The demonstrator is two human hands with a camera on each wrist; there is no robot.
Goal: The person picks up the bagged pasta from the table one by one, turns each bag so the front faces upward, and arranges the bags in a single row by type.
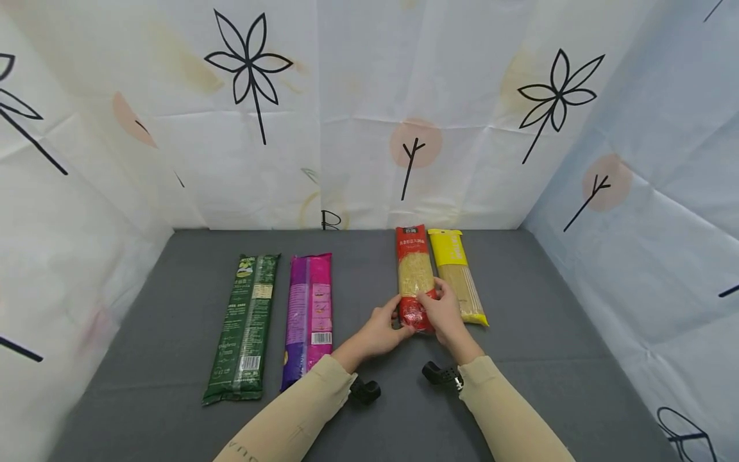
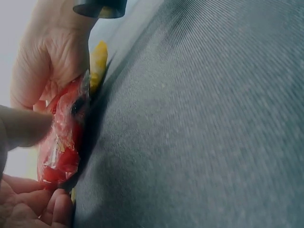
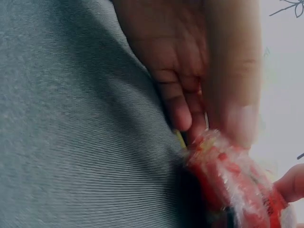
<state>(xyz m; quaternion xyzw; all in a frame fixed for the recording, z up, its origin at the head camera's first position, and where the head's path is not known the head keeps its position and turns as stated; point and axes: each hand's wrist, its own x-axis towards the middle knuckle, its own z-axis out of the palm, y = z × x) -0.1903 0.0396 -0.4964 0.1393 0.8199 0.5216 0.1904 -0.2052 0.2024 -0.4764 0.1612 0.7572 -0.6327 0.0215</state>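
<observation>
We see two bare forearms in beige sleeves point(image 1: 294, 410) reaching forward from the near edge, angled toward each other. The left hand point(image 1: 378, 330) and right hand point(image 1: 447, 314) meet around the near end of a long, flat red plastic packet with a clear window point(image 1: 414, 269). Each hand pinches it from its own side, the right thumb lying across the top.

The packet lies right of centre on a dark grey cloth-covered table point(image 1: 364, 276), pointing away from us. Its ends are glossy red and its window shows pale yellow contents; up close, the near end looks crinkled. We cannot tell whether that end is raised.

Just to its right is a slim yellow packet of straight, tan sticks point(image 1: 462, 282). Well to the left lie a purple-and-pink packet point(image 1: 310, 301) and a dark green packet point(image 1: 242, 327).
</observation>
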